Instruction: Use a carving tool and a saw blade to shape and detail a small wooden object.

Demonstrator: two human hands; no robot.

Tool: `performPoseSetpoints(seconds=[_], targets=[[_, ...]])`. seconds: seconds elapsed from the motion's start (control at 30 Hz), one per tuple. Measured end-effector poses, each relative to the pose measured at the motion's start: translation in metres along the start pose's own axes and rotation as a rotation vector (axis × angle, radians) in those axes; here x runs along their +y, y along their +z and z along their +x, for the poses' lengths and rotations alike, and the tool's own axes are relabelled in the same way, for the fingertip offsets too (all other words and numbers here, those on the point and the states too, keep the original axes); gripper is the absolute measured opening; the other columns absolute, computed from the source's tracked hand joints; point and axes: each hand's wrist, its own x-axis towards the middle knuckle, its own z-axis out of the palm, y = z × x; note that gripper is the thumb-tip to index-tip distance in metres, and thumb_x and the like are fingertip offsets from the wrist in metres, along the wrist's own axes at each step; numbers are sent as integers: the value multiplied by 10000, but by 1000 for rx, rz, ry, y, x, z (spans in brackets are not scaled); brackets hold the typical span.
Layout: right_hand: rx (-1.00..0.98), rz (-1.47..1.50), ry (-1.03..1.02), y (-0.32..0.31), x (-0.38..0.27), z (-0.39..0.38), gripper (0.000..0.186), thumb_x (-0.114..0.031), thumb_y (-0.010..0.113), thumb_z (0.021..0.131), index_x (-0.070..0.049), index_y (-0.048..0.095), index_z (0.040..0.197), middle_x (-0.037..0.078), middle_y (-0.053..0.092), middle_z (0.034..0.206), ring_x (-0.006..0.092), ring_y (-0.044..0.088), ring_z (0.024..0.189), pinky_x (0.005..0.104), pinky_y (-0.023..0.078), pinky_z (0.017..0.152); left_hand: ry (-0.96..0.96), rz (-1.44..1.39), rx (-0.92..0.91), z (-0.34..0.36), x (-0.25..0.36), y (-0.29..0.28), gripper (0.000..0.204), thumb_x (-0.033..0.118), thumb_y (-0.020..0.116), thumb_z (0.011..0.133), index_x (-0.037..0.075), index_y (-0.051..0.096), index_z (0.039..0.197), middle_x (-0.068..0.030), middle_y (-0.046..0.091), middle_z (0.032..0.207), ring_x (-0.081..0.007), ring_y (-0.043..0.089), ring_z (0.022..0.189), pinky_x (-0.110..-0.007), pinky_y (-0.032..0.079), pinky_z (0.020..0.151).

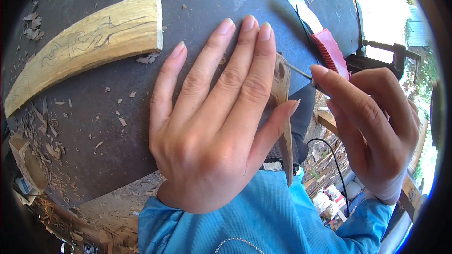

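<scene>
My left hand (214, 122) lies with fingers stretched out flat over a dark, weathered wooden piece (286, 146), pressing it at the table's edge; the thumb rests along it and much of it is hidden. My right hand (372, 127) is closed on a thin metal tool (297, 70), whose shaft reaches the upper end of that piece near my left index finger; its grip end is mostly hidden. At the upper left, a pale curved wood piece (84, 42) bears pencilled swirls and lines.
The dark tabletop (108, 155) has scattered shavings. Beyond my right hand lie a red-handled tool (329, 49) with a long pale strip and a black screw clamp (383, 59) on the edge. A wooden block (28, 164) sits at the left edge. A black cable (334, 155) hangs over littered ground.
</scene>
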Motion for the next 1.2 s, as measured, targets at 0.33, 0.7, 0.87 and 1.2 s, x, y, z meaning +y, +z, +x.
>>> performPoseSetpoints(seconds=[0.33, 0.7, 0.87, 1.2], targets=[[-154, 97, -21, -21, 8, 13, 404, -109, 820, 791, -56, 762, 1187, 42, 632, 728, 116, 546, 563, 300, 363, 464, -82, 56, -90, 11, 12, -10, 623, 431, 778, 874, 54, 678, 1359, -101, 709, 1329, -314, 632, 1304, -506, 380, 1139], [-148, 309, -14, -9, 17, 17, 300, -9, 733, 829, -7, 721, 1129, 141, 743, 887, 226, 762, 705, 296, 588, 575, -139, 237, -394, 26, 23, -35, 623, 430, 779, 877, 43, 677, 1355, -101, 711, 1327, -314, 632, 1303, -503, 392, 1133], [-139, 192, 1, -9, 18, 14, 327, -10, 730, 831, -37, 734, 1157, 105, 700, 821, 195, 696, 665, 306, 493, 530, 74, 226, -208, 14, 6, -22, 625, 435, 777, 876, 44, 678, 1355, -103, 712, 1325, -313, 634, 1301, -501, 396, 1129], [-125, 151, -51, -13, 21, 15, 387, -24, 785, 808, -61, 761, 1192, 81, 637, 795, 172, 583, 639, 320, 435, 526, 302, 305, -249, 6, -21, -23, 625, 465, 757, 890, 48, 683, 1350, -106, 707, 1331, -313, 633, 1303, -504, 396, 1130]])
